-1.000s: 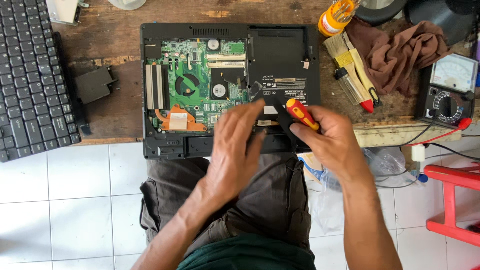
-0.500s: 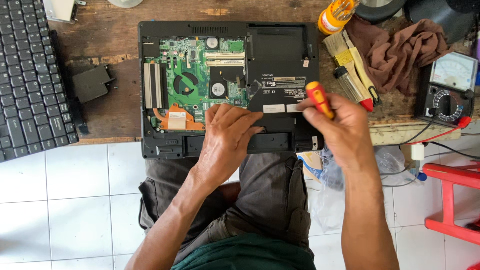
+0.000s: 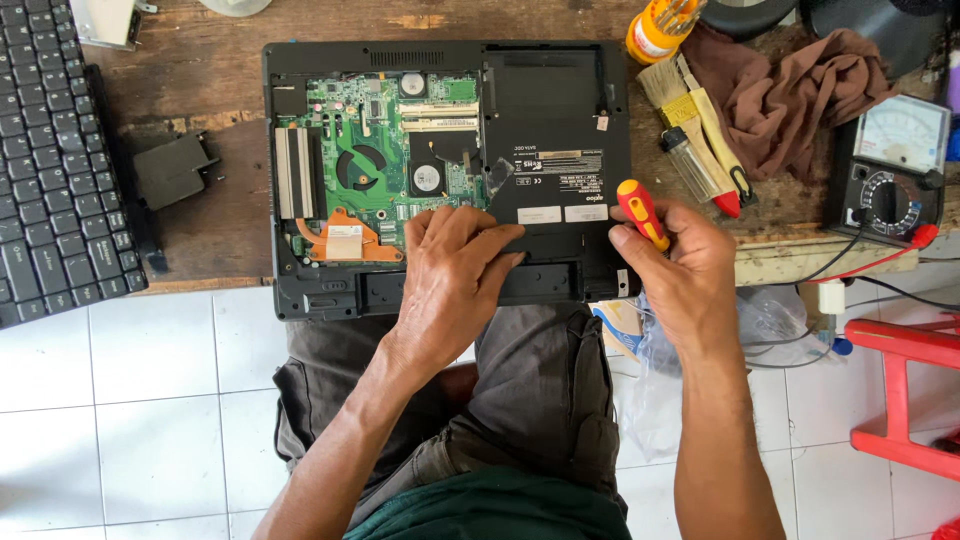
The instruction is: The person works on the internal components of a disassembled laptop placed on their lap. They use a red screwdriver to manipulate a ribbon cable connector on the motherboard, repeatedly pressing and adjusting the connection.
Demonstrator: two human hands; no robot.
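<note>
A worn wooden bench (image 3: 190, 235) stands over white floor tiles (image 3: 130, 400). The left hand (image 3: 455, 275) lies flat, fingers spread, on the near edge of the opened laptop (image 3: 550, 130). At its three o'clock, the right hand (image 3: 680, 265) is closed round a red-and-yellow screwdriver (image 3: 640, 212), just off the laptop's right corner. A keyboard (image 3: 50, 170) lies at nine o'clock; a brown cloth (image 3: 800, 90) and a meter (image 3: 890, 165) at two o'clock.

- An electronics repair workshop, informal, with a worn wooden bench (image 3: 200, 230) set over a white tiled floor (image 3: 130, 400).
- At the bench's middle lies an opened laptop (image 3: 550, 130), its green circuit board (image 3: 370, 150) bare.
- Right of the laptop: paintbrushes (image 3: 690, 110), a brown rag (image 3: 790, 90) and an analogue multimeter (image 3: 895, 170).
- Left of the laptop: a detached keyboard (image 3: 50, 160) and a small black part (image 3: 172, 170).
</note>
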